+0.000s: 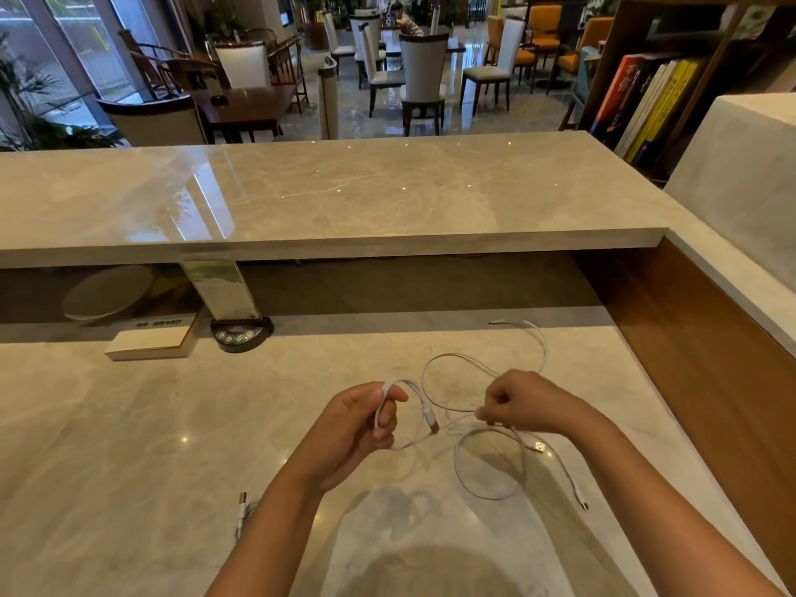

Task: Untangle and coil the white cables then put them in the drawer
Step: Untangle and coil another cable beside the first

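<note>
Cables [491,463] lie on the desk [129,445], right of centre; book [150,340] and call unit [241,333] sit rear left, under the counter [344,196].

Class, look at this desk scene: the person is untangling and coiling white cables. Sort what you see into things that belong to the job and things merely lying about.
Part of the job:
- white cables, looped on the marble desk
- left hand, gripping a loop
- right hand, pinching a strand
- loose plug end near the left forearm

Lying about:
- book
- black button device
- sign holder

Large characters mark the red book spine [620,86] on the shelf, too blurred to read
</note>
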{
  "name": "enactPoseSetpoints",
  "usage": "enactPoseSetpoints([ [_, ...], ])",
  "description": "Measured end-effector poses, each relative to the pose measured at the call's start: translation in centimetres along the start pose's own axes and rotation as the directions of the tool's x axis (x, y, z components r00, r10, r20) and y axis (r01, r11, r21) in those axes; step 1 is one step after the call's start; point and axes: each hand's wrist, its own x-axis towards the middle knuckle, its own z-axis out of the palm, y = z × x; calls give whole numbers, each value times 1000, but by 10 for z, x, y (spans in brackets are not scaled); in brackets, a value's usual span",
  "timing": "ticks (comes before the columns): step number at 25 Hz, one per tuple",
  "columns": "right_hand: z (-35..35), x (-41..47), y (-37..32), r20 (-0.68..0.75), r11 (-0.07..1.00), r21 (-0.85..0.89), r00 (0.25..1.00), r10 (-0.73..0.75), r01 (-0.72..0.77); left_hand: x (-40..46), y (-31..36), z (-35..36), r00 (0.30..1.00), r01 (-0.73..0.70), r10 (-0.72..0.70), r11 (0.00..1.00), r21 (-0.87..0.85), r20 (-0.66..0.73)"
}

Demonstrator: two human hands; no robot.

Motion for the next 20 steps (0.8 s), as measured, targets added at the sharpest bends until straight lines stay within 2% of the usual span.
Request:
enactPoseSetpoints([
  [2, -2, 7, -15, -171, 972, -230, 985, 3, -43, -2, -7, 0, 1000, 21, -21, 998, 59, 3],
  [3, -2, 9, -22, -233, 964, -261, 972, -8, -55, -3, -9, -1, 999, 30, -28, 994, 107, -18],
  [4, -2, 10, -28, -268, 976, -212, 963, -12, -47, -3, -10, -1, 998, 39, -32, 987, 157, -46],
  [7, -1, 6, -44, -297, 983, 183, 954, 50, 5, -3, -13, -2, 990, 46, -7, 962, 271, -142],
  [9, 0, -4, -57, -215, 877, 477, 975, 58, 53, -1, -17, 0, 977, 22, 45, 952, 306, -208],
  [11, 6, -20, -73, -107, 788, 611, 994, -20, 81, 1, -20, 4, 963, 0, 80, 955, 297, -259],
  [13, 21, -31, -83, -135, 839, 518, 985, -112, 166, 3, -20, 10, 965, -11, 85, 958, 286, -247],
  [16, 43, -34, -91, -259, 872, 441, 960, -104, 213, 4, -17, 16, 986, -6, 54, 959, 282, -161],
  [20, 57, -32, -91, -300, 846, 493, 953, -54, 203, 3, -15, 18, 993, -14, 10, 999, -34, -115],
])
